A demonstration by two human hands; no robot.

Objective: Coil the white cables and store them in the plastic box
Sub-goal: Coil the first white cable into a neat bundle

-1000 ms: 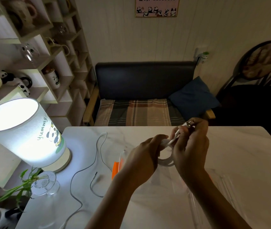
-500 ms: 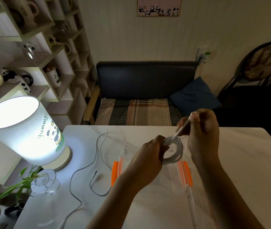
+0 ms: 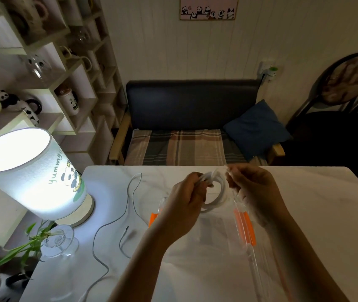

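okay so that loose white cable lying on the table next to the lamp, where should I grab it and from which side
Probably pinch the loose white cable just behind its free plug end, coming straight down from above. It lies flat on the table with bare surface around that tip, and starting at an end lets you coil it without tangles.

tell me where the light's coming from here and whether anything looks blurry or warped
Head view: the lit lamp at left is the only bright source, blown out at its top and glaring on the table; the room behind is dim; the right hand and coiled white cable are motion-blurred; wide-angle distortion bends the shelves.
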